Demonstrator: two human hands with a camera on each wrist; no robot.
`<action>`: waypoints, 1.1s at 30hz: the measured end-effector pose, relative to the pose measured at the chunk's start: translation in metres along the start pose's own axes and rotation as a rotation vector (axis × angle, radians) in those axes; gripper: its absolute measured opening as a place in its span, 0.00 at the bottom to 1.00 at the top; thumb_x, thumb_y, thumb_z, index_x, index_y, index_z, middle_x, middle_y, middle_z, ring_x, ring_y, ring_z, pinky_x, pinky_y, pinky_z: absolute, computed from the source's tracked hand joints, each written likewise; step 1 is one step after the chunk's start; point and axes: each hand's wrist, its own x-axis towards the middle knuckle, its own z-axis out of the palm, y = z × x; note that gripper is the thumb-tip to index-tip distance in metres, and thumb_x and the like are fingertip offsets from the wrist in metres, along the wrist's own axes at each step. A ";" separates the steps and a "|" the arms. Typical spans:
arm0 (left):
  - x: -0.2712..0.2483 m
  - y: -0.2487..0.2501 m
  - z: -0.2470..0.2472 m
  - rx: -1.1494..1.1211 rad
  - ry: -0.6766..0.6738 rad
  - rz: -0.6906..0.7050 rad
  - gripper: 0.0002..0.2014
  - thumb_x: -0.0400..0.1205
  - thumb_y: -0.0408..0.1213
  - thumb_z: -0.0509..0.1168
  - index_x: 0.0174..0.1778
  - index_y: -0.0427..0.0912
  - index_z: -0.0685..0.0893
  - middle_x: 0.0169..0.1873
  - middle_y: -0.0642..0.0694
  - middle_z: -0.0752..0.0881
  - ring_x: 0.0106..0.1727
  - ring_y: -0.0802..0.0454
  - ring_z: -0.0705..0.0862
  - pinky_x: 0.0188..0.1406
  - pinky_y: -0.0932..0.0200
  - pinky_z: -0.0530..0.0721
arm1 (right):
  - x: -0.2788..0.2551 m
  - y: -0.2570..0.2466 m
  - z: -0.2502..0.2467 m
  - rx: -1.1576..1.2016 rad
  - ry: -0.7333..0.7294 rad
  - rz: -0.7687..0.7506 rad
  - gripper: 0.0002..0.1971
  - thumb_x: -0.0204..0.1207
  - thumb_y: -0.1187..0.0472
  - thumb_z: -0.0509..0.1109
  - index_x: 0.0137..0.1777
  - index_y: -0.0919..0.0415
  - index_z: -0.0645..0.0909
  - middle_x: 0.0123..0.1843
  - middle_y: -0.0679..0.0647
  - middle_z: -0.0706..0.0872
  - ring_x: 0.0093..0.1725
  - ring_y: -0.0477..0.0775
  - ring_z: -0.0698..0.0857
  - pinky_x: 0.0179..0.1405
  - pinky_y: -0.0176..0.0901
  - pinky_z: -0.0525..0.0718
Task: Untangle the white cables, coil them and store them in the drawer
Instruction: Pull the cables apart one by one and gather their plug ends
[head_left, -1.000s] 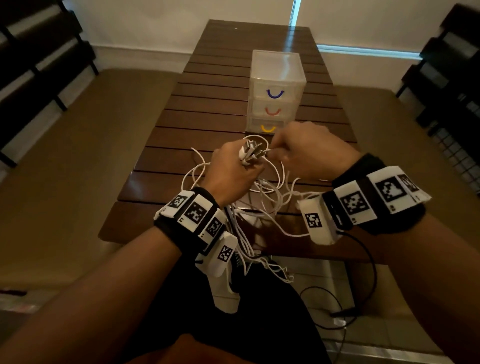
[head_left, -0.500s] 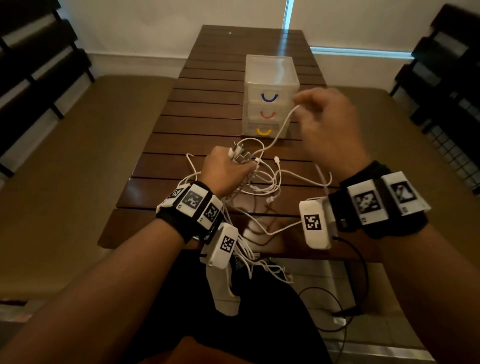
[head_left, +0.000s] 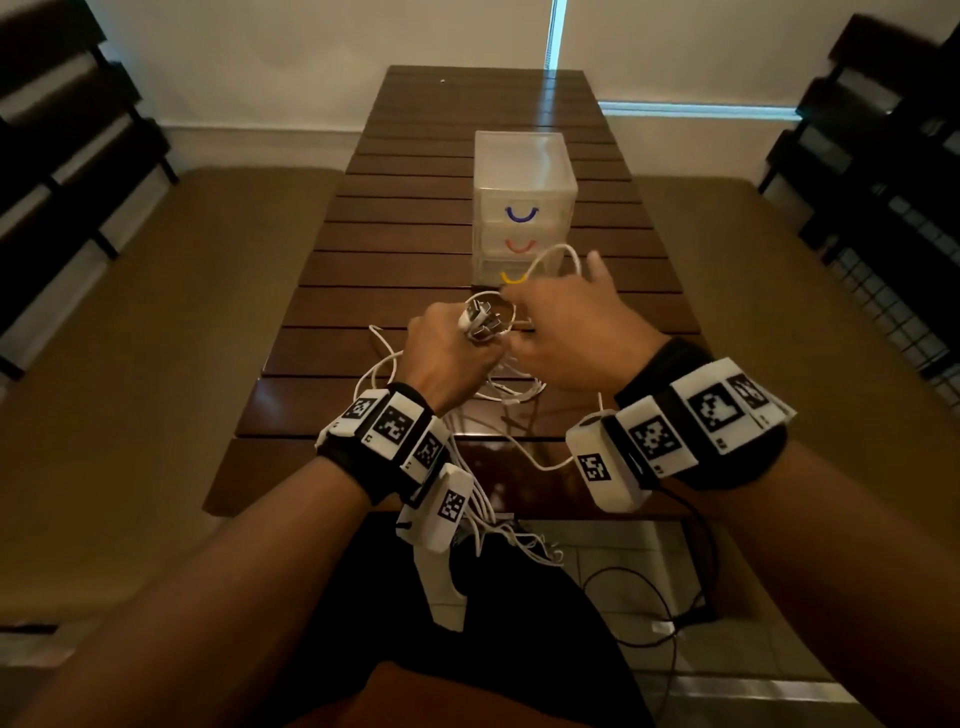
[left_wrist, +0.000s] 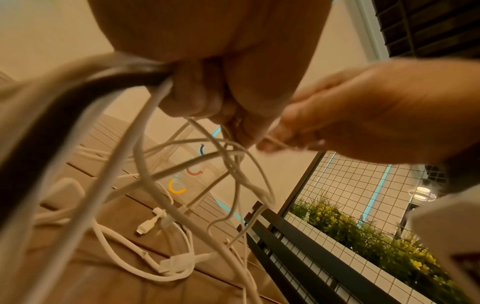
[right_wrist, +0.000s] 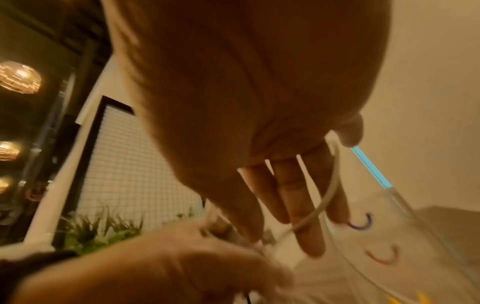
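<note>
Left hand (head_left: 451, 353) fisted on white cables (head_left: 485, 325) | right hand (head_left: 563, 332) pinching one strand

Setting: home-like dining or patio area.
A slatted wooden table (head_left: 415, 249) stands between cushioned benches (head_left: 130, 338); woven pendant lamps (right_wrist: 19, 77) and a wire-grid planter (left_wrist: 363, 232) of greenery adjoin it.
</note>
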 end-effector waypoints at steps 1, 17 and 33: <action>0.000 0.002 -0.001 -0.015 -0.013 0.008 0.16 0.75 0.40 0.73 0.22 0.51 0.77 0.23 0.55 0.82 0.27 0.61 0.79 0.25 0.68 0.73 | 0.004 0.004 0.004 0.004 -0.048 0.019 0.12 0.82 0.50 0.61 0.58 0.50 0.83 0.59 0.53 0.86 0.67 0.58 0.80 0.80 0.65 0.48; -0.015 0.007 -0.005 0.007 -0.191 0.002 0.11 0.72 0.44 0.75 0.27 0.46 0.83 0.28 0.48 0.86 0.34 0.52 0.85 0.31 0.62 0.78 | -0.011 0.008 0.028 0.372 0.309 0.326 0.09 0.83 0.55 0.64 0.52 0.49 0.87 0.58 0.44 0.84 0.67 0.42 0.76 0.73 0.52 0.24; -0.019 -0.020 0.017 -0.109 0.006 -0.015 0.10 0.70 0.42 0.74 0.27 0.43 0.82 0.26 0.48 0.85 0.29 0.50 0.82 0.29 0.53 0.79 | -0.012 -0.005 0.047 -0.018 0.026 0.186 0.06 0.80 0.53 0.61 0.48 0.50 0.79 0.44 0.50 0.87 0.53 0.57 0.86 0.80 0.72 0.44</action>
